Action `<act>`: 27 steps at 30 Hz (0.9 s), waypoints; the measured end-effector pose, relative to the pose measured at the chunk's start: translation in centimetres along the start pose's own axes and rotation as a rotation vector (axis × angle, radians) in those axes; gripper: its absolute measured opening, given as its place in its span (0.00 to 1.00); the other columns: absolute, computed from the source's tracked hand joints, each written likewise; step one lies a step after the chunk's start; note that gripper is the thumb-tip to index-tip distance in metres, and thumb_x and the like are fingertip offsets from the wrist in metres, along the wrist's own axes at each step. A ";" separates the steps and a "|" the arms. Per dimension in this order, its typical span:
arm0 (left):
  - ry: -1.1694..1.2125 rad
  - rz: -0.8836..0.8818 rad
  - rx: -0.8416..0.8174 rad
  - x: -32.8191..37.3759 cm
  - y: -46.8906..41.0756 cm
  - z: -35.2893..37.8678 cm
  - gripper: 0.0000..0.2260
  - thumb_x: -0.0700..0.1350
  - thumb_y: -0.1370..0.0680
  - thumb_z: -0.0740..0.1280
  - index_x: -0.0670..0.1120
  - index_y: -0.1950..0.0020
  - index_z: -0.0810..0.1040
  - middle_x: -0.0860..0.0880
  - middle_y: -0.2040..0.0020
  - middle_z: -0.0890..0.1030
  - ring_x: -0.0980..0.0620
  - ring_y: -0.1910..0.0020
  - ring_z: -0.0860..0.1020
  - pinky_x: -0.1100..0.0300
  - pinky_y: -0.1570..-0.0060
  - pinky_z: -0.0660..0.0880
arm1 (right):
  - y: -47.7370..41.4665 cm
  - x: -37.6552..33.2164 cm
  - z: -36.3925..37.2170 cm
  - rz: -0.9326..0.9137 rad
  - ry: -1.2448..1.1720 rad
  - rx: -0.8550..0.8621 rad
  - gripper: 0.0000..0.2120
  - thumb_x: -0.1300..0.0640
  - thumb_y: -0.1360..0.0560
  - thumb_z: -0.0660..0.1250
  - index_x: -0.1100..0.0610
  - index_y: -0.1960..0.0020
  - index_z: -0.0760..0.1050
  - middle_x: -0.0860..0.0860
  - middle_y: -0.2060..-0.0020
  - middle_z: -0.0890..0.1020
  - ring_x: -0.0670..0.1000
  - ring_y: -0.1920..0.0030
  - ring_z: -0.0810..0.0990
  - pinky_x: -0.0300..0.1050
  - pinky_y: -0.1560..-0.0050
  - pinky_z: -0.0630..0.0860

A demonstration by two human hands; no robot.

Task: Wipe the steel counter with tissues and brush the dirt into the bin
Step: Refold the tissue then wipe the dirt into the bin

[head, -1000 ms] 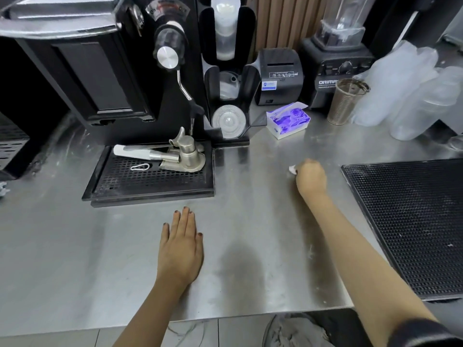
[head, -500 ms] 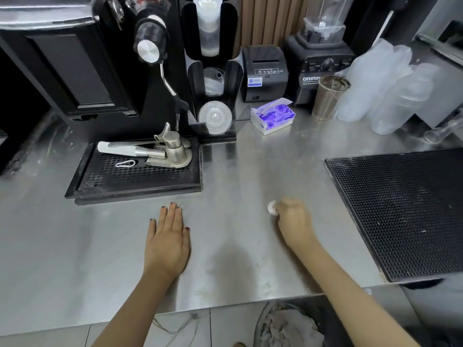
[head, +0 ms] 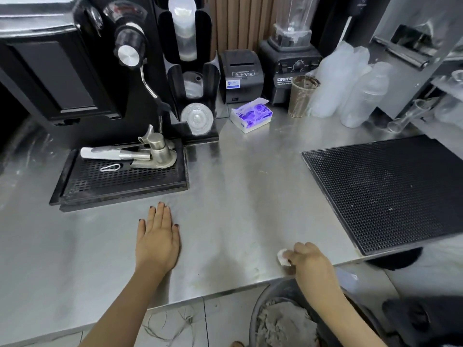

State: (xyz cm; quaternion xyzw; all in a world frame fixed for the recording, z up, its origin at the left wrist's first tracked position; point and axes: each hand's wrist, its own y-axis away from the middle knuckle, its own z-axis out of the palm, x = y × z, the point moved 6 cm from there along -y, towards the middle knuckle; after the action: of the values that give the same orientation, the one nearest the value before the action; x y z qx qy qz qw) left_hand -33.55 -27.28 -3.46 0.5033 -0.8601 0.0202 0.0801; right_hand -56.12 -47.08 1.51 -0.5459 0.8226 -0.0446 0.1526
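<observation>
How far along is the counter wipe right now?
Done: little to confirm; the steel counter shows smudges near its front edge. In hand: the right hand grips a tissue wad at that edge, above the bin; the left hand rests flat. Left: brushing the dirt in, probably wiping the rest.

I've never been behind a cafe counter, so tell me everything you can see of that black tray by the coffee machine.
The black tray is shallow and rectangular, with a raised rim and a perforated grid top, dull and slightly dusty. It lies flat on the steel counter, against the foot of the black coffee machine. A steel tool with a white handle and a small wire clip rest on it.
</observation>
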 end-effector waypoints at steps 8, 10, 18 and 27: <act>0.022 0.006 0.013 0.0 -0.3 -0.1 0.24 0.48 0.19 0.47 0.43 0.24 0.50 0.48 0.23 0.49 0.49 0.24 0.46 0.50 0.27 0.45 | -9.9 4.2 3.2 0.308 -0.051 -0.157 0.11 0.62 0.33 0.54 0.57 0.64 0.74 0.54 0.67 0.69 0.58 0.53 0.76 0.37 0.68 0.61; 0.033 0.006 0.012 0.0 -0.2 -0.2 0.24 0.48 0.19 0.48 0.43 0.24 0.51 0.47 0.23 0.50 0.48 0.24 0.46 0.50 0.27 0.46 | -10.1 3.8 3.0 0.335 -0.049 -0.160 0.11 0.62 0.35 0.53 0.58 0.65 0.74 0.53 0.67 0.67 0.57 0.56 0.75 0.41 0.68 0.57; 0.029 0.019 0.012 0.0 -0.2 0.1 0.24 0.48 0.19 0.46 0.43 0.24 0.50 0.47 0.23 0.49 0.48 0.24 0.46 0.49 0.27 0.46 | 2.5 -2.0 1.0 0.163 0.039 -0.142 0.19 0.72 0.59 0.76 0.55 0.74 0.79 0.47 0.78 0.74 0.45 0.76 0.70 0.28 0.74 0.55; 0.014 0.021 0.006 0.0 -0.1 0.0 0.24 0.48 0.19 0.47 0.42 0.24 0.51 0.46 0.23 0.50 0.48 0.24 0.47 0.49 0.27 0.47 | -6.5 3.2 1.5 0.427 0.005 -0.102 0.12 0.69 0.27 0.57 0.66 0.55 0.79 0.57 0.61 0.71 0.58 0.53 0.77 0.44 0.62 0.64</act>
State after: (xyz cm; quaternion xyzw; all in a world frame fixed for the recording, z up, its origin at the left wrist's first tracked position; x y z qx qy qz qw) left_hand -33.48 -27.34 -3.44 0.4942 -0.8648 0.0271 0.0844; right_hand -51.08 -52.42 0.96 -0.3661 0.9212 0.0292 0.1285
